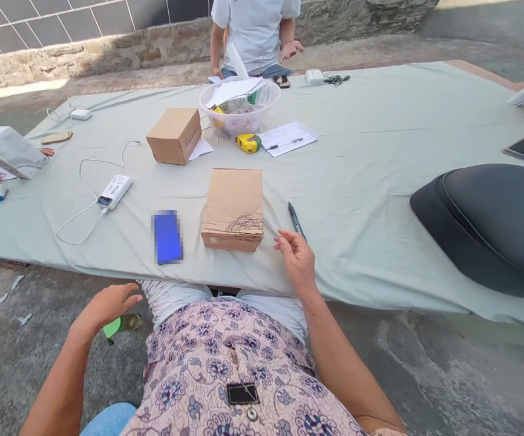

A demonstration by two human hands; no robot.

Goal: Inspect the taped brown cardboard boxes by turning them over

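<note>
My right hand (pixel 296 259) rests over the table's near edge, its fingers loosely bent and apart, holding nothing. Just beyond its fingertips lies a dark pen (pixel 294 217). To the left of that hand sits a closed brown cardboard box (pixel 233 203) with dark scribbled lines near its front edge. My left hand (pixel 113 304) hangs in front of the table edge, empty, with thumb and fingers apart. Nearest to it on the cloth is a blurred-out blue rectangle (pixel 167 237); what it is cannot be made out.
Farther back stand another cardboard box (pixel 171 134), a yellow tape measure (pixel 248 143), a paper sheet (pixel 291 137) and a filled plastic basin (pixel 216 115). A power bank (pixel 115 191) with a cable lies left, a black helmet-like object (pixel 493 230) right. Other people sit around the table.
</note>
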